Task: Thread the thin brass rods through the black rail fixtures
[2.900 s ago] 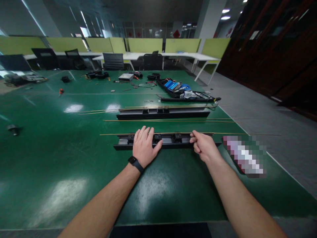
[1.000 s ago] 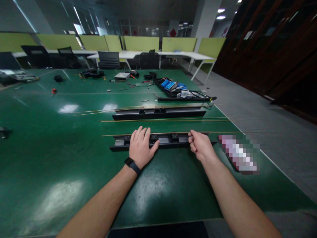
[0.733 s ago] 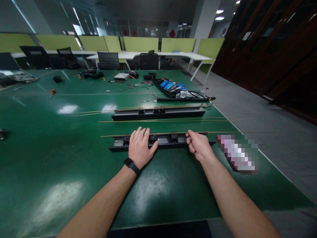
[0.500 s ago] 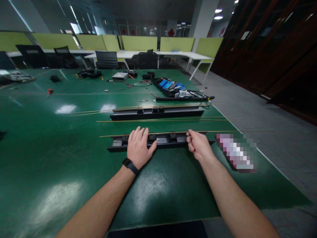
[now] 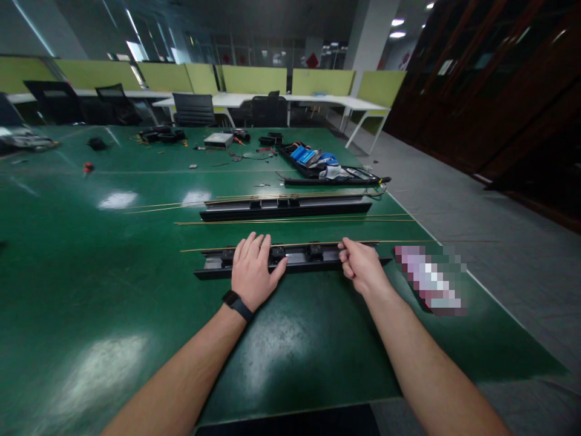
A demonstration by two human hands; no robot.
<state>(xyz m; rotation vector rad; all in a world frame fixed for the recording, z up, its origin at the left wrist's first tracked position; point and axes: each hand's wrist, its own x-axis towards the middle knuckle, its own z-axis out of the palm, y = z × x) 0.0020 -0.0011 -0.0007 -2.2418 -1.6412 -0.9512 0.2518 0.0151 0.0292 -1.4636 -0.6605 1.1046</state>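
A long black and grey channel rail lies crosswise in front of me, with several small black blocks seated in it. A thin brass-coloured rod runs along its far edge and sticks out past both ends. My left hand rests palm down over the rail's left half, fingers stretched out and thumb spread, hiding part of the rail and rod. At the rail's right end my right hand is closed, thumb and forefinger pinched at the rod. Its other fingers are curled in.
Behind lies a second channel rail, with loose thin rods before it. A black case with blue packets sits farther back. A pixelated pinkish object lies at right, near the edge of the green table.
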